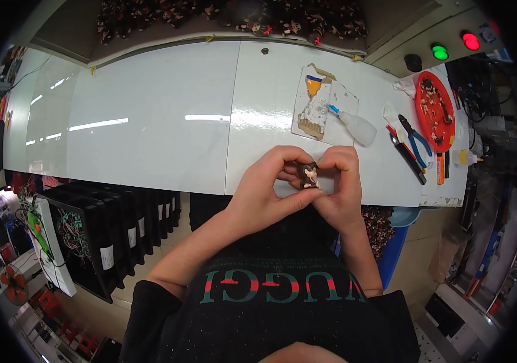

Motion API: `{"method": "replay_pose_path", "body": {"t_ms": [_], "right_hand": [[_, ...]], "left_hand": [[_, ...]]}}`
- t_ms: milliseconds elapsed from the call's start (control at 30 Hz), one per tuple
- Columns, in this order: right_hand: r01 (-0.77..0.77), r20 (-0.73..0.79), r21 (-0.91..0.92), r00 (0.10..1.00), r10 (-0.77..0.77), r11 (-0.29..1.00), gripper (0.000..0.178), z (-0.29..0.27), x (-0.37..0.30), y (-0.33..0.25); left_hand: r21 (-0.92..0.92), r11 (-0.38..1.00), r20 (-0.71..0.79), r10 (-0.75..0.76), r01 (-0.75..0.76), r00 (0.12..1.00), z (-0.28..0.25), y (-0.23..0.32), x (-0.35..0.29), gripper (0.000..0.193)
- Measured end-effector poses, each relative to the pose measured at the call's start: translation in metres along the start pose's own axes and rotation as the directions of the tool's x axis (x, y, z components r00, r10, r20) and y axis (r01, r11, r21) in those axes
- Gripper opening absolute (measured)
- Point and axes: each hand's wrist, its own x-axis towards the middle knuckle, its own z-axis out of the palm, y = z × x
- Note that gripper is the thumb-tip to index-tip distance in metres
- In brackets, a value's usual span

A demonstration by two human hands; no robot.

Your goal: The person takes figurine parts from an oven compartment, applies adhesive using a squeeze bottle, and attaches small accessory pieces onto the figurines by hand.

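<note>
A small dark brown and pale figurine [310, 175] is pinched between my two hands, just over the near edge of the white table [162, 139]. My left hand [267, 184] has its thumb under the figurine and its fingers curled behind it. From the other side, the fingertips of my right hand [344, 187] press against it. Beyond my hands lies a worn, glue-crusted board [310, 112]. A white squeeze bottle with a blue tip [358, 128] rests on its right edge.
At the right lie blue-handled pliers [414, 142], a red-and-black hand tool [408, 158] and a red oval tray [423, 115] with small pieces. Many figurines [289, 27] fill a shelf at the back. Black crates [98, 233] stand below left; a blue bin [391, 254] is below right.
</note>
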Motion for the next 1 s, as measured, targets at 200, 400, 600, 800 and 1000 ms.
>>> {"method": "replay_pose_path", "body": {"t_ms": [200, 400, 600, 800, 1000], "right_hand": [[0.016, 0.031, 0.038, 0.999, -0.017, 0.999, 0.047, 0.002, -0.001, -0.002], [0.06, 0.032, -0.004, 0.998, -0.06, 0.998, 0.045, 0.002, 0.0, -0.005], [0.05, -0.023, -0.048, 0.998, -0.051, 0.998, 0.043, 0.002, -0.005, 0.001], [0.001, -0.044, -0.013, 0.999, -0.001, 1.0, 0.044, 0.005, -0.006, -0.001], [0.034, -0.083, -0.018, 0.996, -0.036, 0.999, 0.043, 0.008, -0.005, -0.003]], "left_hand": [[0.037, 0.994, -0.084, 0.109, -0.106, 0.99, -0.001, 0.004, 0.001, 0.039], [0.095, 0.995, -0.107, 0.048, -0.037, 0.993, 0.002, 0.007, 0.001, 0.042], [0.205, 0.977, -0.113, 0.086, -0.061, 0.99, 0.01, 0.007, 0.002, 0.045], [0.37, 0.921, -0.13, 0.178, -0.119, 0.975, 0.015, 0.003, -0.001, 0.05], [0.35, 0.933, -0.133, 0.144, -0.089, 0.981, 0.014, 0.002, -0.002, 0.043]]}}
